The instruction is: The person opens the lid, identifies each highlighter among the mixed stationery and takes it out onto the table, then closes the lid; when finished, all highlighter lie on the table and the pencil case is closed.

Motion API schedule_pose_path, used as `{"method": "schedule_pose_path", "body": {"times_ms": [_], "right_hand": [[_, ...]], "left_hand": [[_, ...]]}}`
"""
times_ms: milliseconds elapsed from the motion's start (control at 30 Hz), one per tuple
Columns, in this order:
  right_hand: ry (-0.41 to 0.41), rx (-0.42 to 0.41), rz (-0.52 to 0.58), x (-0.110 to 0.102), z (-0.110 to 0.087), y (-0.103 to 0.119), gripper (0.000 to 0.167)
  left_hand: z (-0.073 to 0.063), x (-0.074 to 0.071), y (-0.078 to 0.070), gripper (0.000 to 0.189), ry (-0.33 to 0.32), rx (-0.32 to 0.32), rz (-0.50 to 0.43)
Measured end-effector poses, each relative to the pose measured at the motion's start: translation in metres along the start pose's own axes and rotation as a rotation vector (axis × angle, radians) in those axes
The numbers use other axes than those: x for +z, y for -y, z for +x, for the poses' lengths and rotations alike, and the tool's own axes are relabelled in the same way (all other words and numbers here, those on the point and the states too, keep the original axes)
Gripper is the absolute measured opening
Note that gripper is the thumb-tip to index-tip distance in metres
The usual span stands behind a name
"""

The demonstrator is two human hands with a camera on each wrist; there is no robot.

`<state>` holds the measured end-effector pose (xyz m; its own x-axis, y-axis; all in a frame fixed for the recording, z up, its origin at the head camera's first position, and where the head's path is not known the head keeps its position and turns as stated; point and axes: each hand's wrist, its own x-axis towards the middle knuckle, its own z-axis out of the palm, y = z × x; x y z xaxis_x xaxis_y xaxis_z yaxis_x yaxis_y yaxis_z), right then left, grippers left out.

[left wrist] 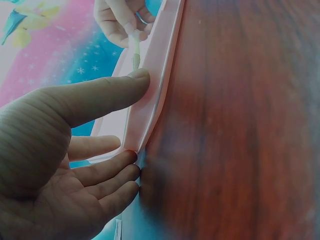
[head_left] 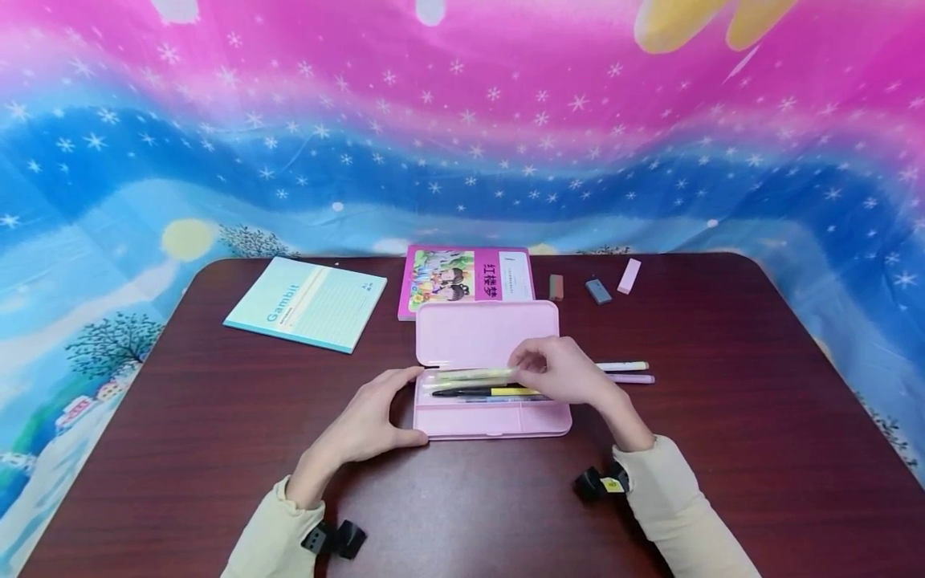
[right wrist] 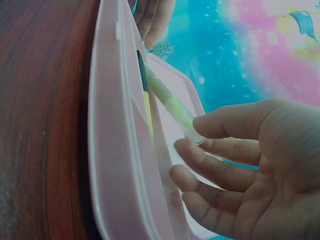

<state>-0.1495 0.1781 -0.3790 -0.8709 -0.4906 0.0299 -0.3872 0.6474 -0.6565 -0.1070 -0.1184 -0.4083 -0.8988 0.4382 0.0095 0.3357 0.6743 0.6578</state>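
Observation:
A pink pencil case [head_left: 468, 421] lies with its lid [head_left: 477, 333] raised at the back. My left hand [head_left: 364, 421] spans its left end, thumb at the front corner and fingers fairly straight against the end wall. Over the right half, my right hand [head_left: 564, 369] pinches the end of a yellow-green highlighter [right wrist: 172, 107] between thumb and fingers. That highlighter slants, its far end down in the back compartment. A black-and-yellow pen [head_left: 462, 392] lies in the same compartment, beside a clear pen [head_left: 491, 399]. The front compartments show bare pink plastic.
A white pen [head_left: 632, 366] and a purple pen [head_left: 639, 379] lie right of the case. Behind it is a pink book [head_left: 466, 277]; a mint notebook [head_left: 311, 305] lies left. A small brown-green block [head_left: 556, 287], a blue-grey eraser [head_left: 598, 291] and a pink block [head_left: 629, 276] sit back right.

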Motion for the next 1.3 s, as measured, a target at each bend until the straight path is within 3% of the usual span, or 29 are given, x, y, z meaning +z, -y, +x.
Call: {"method": "schedule_pose_path", "body": {"times_ms": [333, 533, 633, 900, 1300], "right_hand": [[-0.105, 0.082, 0.198, -0.003, -0.001, -0.009, 0.007], [-0.157, 0.174, 0.416, -0.017, -0.007, -0.018, 0.015], [-0.181, 0.205, 0.475, -0.026, -0.011, -0.021, 0.019], [-0.203, 0.213, 0.516, -0.04, -0.023, -0.034, 0.021], [-0.207, 0.236, 0.572, -0.053, -0.049, -0.058, 0.023]], "left_hand": [[0.0, 0.0, 0.001, 0.083, 0.002, 0.002, 0.002], [0.0, 0.001, 0.002, 0.082, -0.001, 0.005, 0.002], [0.0, 0.001, 0.002, 0.082, 0.0, 0.004, 0.001], [0.0, 0.001, 0.001, 0.082, -0.012, 0.021, 0.002], [-0.001, -0.001, -0.001, 0.083, -0.002, 0.0, 0.001]]}}
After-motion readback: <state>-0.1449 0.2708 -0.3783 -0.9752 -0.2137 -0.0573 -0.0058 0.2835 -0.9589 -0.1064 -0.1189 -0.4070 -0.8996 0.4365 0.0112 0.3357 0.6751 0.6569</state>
